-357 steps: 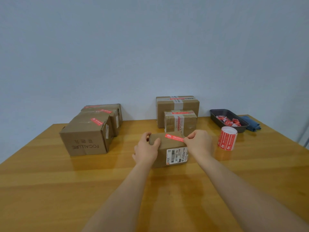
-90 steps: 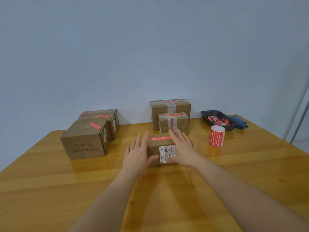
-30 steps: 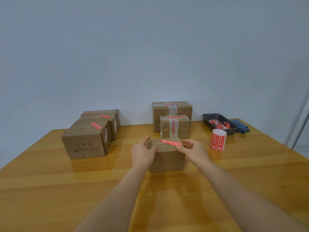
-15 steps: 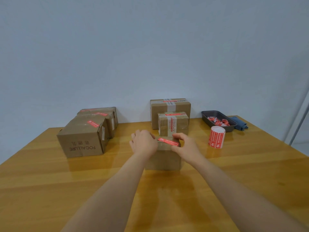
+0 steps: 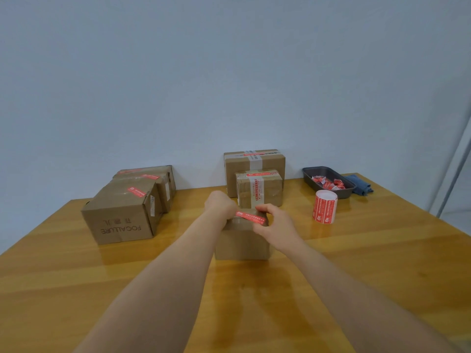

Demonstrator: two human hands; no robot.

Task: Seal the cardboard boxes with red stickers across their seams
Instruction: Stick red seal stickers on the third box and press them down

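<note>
A small cardboard box (image 5: 242,244) stands on the wooden table (image 5: 356,271) in front of me. A red sticker (image 5: 250,217) lies across its top. My left hand (image 5: 219,205) is curled over the box's far left top edge, at the sticker's left end. My right hand (image 5: 274,224) curls over the top right of the box, thumb and fingers at the sticker's right end. The box's top is mostly hidden by both hands.
Three stickered boxes (image 5: 122,215) sit at the left, two more boxes (image 5: 258,188) behind the small one. A red sticker roll (image 5: 325,206) stands to the right, with a dark tray (image 5: 328,182) of sticker scraps and a blue cloth (image 5: 359,186) beyond it.
Since three seconds ago the box has been turned so its white label no longer faces me. Both hands have closed in over the sticker on top; the left hand has curled further over the far edge.
</note>
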